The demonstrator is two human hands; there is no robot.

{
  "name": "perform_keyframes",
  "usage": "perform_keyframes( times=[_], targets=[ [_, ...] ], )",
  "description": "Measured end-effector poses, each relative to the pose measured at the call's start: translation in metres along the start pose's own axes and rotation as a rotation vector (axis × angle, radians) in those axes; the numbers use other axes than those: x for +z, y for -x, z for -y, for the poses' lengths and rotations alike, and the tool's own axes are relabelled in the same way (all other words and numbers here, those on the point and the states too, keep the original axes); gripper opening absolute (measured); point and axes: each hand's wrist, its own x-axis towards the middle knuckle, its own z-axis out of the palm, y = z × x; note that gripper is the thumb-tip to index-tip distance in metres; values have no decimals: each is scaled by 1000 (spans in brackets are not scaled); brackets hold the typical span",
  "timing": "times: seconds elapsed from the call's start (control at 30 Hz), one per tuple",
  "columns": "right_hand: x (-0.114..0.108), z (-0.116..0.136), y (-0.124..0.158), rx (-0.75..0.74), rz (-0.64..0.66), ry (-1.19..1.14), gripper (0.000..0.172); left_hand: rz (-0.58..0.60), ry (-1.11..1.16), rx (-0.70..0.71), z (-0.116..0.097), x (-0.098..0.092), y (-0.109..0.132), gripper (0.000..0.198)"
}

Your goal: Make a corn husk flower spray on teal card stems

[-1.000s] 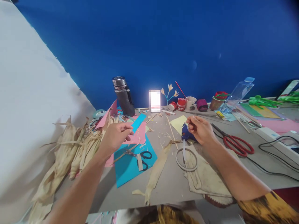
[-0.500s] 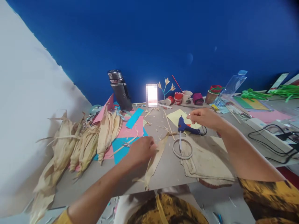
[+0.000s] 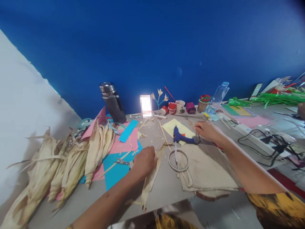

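Note:
My left hand (image 3: pixel 144 162) is closed over a strip of dry corn husk (image 3: pixel 152 181) that hangs toward the table's front edge. A small pale bit shows at its fingertips; what it grips is hidden. My right hand (image 3: pixel 206 131) is in a pinch above the table, right of a blue glue gun (image 3: pixel 183 137); anything between the fingers is too fine to name. The gun lies on a yellow paper sheet (image 3: pixel 172 125), its clear glue stick pointing toward me over a grey ring (image 3: pixel 169 161). Scissors (image 3: pixel 122 162) rest on blue paper beside my left hand.
Bundles of corn husk (image 3: pixel 71 168) crowd the left. A folded beige cloth (image 3: pixel 209 171) lies at the right front. Along the blue wall stand a black thermos (image 3: pixel 111 103), a husk flower (image 3: pixel 160 95), a paper cup (image 3: pixel 180 106) and a plastic bottle (image 3: pixel 218 97). A power strip (image 3: pixel 252 140) trails cables.
The view has swung to the right and up. My right hand has moved right, away from the glue gun. My left hand stays closed and is slightly nearer the gun.

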Motion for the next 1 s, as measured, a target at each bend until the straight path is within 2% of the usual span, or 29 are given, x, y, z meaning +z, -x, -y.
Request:
perform_keyframes(
  times=[0.13, 0.23, 0.37, 0.5, 0.57, 0.63, 0.67, 0.7, 0.8, 0.83, 0.87, 0.9, 1.0],
  targets=[
    [-1, 9, -9, -8, 36, 129, 25, -16, 17, -6, 3, 1, -6, 13],
    [2, 11, -12, 17, 45, 155, 26, -87, 174, 18, 16, -7, -10, 13],
    [9, 8, -11, 98, 1, 154, 28, -223, 628, 45, 35, -31, -20, 5],
    [6, 18, -12, 89, -170, 129, 27, -243, 1120, 14, 41, -48, -28, 33],
    [2, 34, -13, 28, -225, 10, 25, -216, 1284, -7, 41, -47, -31, 40],
    [3, 59, -13, -47, -172, -212, 27, -207, 1331, -20, 41, -41, -33, 37],
    [5, 73, -13, -80, -99, -344, 31, -209, 1326, -22, 41, -37, -34, 34],
    [9, 87, -12, -113, 31, -484, 36, -210, 1318, -22, 41, -33, -35, 32],
    [26, 127, -12, -187, 360, -769, 34, -193, 1329, -5, 39, -22, -34, 30],
    [31, 138, -13, -177, 414, -856, 32, -185, 1338, 4, 38, -20, -34, 28],
    [36, 147, -14, -155, 432, -924, 30, -177, 1344, 16, 36, -18, -33, 27],
    [39, 153, -15, -129, 398, -970, 29, -175, 1347, 25, 35, -16, -33, 25],
    [44, 162, -20, -123, 220, -1075, 28, -204, 1339, 31, 34, -15, -32, 23]
  ],
)
